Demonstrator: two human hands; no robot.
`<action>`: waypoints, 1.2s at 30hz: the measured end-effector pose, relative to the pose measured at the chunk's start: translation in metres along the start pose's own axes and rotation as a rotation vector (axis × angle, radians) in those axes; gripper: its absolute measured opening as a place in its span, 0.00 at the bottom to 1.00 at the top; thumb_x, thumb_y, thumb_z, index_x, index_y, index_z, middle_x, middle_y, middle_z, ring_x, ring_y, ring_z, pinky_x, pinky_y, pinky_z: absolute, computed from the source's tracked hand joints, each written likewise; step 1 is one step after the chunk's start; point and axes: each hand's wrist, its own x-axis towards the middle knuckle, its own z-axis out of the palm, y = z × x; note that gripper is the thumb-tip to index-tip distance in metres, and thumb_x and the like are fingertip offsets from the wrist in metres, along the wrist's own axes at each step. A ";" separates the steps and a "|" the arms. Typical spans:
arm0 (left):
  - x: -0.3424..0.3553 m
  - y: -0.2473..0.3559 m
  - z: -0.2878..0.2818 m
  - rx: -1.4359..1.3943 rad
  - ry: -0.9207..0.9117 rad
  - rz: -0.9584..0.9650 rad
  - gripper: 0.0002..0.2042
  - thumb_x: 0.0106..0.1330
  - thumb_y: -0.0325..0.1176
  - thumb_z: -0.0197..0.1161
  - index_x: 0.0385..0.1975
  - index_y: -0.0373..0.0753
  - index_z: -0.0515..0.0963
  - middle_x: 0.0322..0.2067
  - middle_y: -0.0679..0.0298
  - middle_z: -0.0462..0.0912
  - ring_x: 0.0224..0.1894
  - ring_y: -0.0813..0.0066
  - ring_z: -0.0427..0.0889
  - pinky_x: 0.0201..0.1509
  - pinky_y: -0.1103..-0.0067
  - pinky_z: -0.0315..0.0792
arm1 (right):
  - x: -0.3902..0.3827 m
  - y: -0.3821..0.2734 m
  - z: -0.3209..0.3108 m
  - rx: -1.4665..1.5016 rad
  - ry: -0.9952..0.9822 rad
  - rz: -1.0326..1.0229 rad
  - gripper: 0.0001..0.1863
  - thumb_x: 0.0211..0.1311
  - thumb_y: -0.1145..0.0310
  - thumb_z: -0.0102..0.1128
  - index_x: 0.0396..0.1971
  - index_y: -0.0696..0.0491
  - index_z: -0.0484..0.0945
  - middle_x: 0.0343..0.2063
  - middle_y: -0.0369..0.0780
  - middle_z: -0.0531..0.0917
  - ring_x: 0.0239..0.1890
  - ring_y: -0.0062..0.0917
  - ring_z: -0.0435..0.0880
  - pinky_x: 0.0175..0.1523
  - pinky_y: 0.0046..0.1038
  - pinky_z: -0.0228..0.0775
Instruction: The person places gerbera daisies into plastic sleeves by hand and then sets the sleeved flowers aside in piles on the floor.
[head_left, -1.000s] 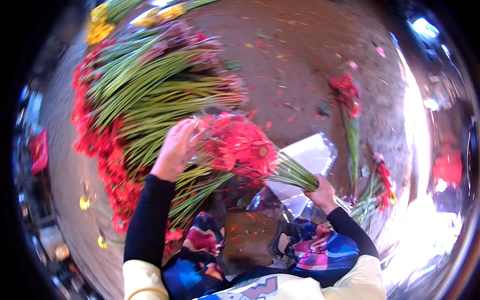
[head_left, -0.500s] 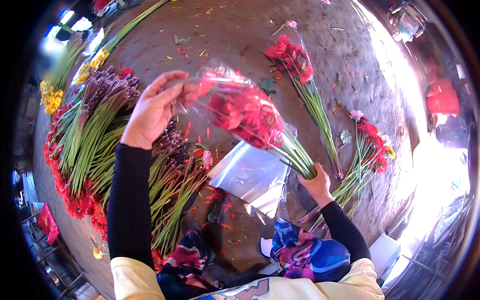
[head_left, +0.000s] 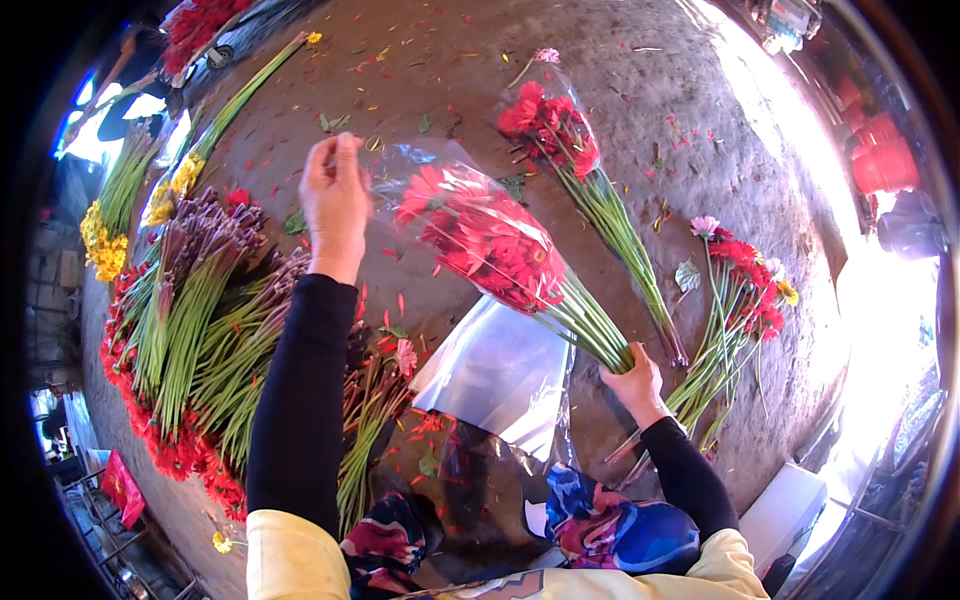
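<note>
My right hand (head_left: pixel 635 385) is closed round the green stems of a bunch of red gerberas (head_left: pixel 495 245). The blooms sit inside a clear plastic sleeve (head_left: pixel 455 165), tilted up toward the left. Beside the sleeve's open end my left hand (head_left: pixel 335 205) is raised, its fingers curled together; whether they pinch the film is unclear. Beneath the bunch lies a stack of clear plastic sleeves (head_left: pixel 495 375). A large pile of gerberas (head_left: pixel 190 330), red heads outward, covers the ground on the left.
Another sleeved red bunch (head_left: pixel 560 135) lies beyond my right hand. Loose red and pink gerberas (head_left: pixel 745 270) spread at the right. Yellow flowers (head_left: pixel 105 245) rest at the far left. Petals and leaves litter the brown ground (head_left: pixel 440 60). A white box (head_left: pixel 785 515) stands at the lower right.
My left hand has turned more upright, its fingers drawn closer together beside the sleeve's end. The sleeved bunch stays in my right hand, its blooms now seen more plainly. The view has shifted slightly.
</note>
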 end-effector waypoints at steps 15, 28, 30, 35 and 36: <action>-0.216 -0.188 -0.009 0.262 -0.307 -0.756 0.08 0.68 0.33 0.52 0.42 0.39 0.71 0.28 0.66 0.78 0.28 0.82 0.74 0.30 0.85 0.67 | 0.026 -0.072 0.046 0.211 -0.434 -0.658 0.16 0.47 0.61 0.66 0.37 0.50 0.78 0.37 0.40 0.78 0.41 0.33 0.78 0.47 0.34 0.69; -0.273 -0.187 -0.083 0.198 -0.048 -0.919 0.07 0.68 0.35 0.53 0.39 0.39 0.71 0.25 0.68 0.77 0.25 0.84 0.73 0.27 0.86 0.66 | -0.050 -0.032 0.166 -0.018 -0.598 -0.773 0.10 0.47 0.61 0.65 0.28 0.48 0.76 0.31 0.37 0.76 0.39 0.33 0.78 0.41 0.34 0.70; -0.274 -0.182 -0.092 0.219 -0.027 -0.930 0.07 0.68 0.34 0.53 0.39 0.38 0.71 0.25 0.67 0.77 0.25 0.83 0.73 0.28 0.85 0.67 | -0.052 -0.036 0.168 0.062 -0.585 -0.718 0.07 0.50 0.63 0.63 0.26 0.48 0.76 0.30 0.37 0.76 0.39 0.33 0.78 0.42 0.33 0.69; -0.267 -0.160 -0.112 0.290 -0.212 -0.940 0.08 0.68 0.35 0.52 0.39 0.38 0.73 0.27 0.68 0.78 0.27 0.84 0.74 0.31 0.85 0.68 | -0.039 -0.043 0.158 0.205 -0.765 -0.507 0.11 0.56 0.60 0.58 0.31 0.52 0.81 0.33 0.40 0.80 0.37 0.35 0.79 0.42 0.31 0.70; -0.264 -0.156 -0.120 0.317 -0.285 -0.942 0.08 0.68 0.35 0.52 0.39 0.38 0.73 0.27 0.68 0.77 0.27 0.84 0.74 0.31 0.85 0.68 | -0.036 -0.045 0.154 0.222 -0.807 -0.457 0.12 0.57 0.60 0.57 0.32 0.52 0.81 0.33 0.41 0.80 0.37 0.34 0.79 0.42 0.30 0.70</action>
